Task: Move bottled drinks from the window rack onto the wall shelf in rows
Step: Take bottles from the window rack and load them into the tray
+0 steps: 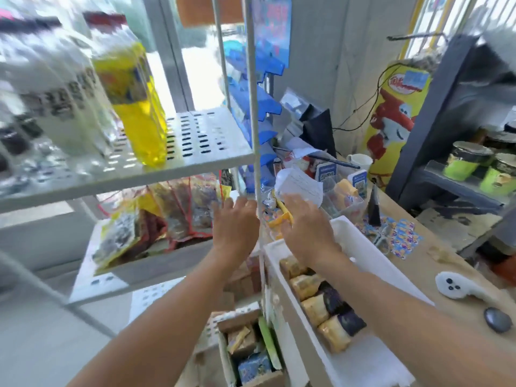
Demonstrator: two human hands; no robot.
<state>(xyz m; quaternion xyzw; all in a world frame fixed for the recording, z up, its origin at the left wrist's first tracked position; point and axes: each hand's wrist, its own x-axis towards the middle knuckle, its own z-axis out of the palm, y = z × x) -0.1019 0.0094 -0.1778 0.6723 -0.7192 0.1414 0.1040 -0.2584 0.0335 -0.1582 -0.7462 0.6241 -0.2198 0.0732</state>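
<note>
White perforated window rack (pixel 212 135), upper tier: a blurred row of pale bottles (pixel 64 107) at left, with a yellow bottled drink (pixel 139 115) upright just beside them, toward the tier's bare right half. Lower tier: snack packets (pixel 167 216). Left hand (pixel 236 223) and right hand (pixel 303 227), either side of the rack's front post, fingers extended and relaxed, gripping nothing, well below the bottles.

Nothing here reads clearly — the dark characters on the white bottles (pixel 64 104), the pink lettering on the blue poster (pixel 272 23) and the red oval logo on the yellow cartoon stand (pixel 396 118) are all blurred.
</note>
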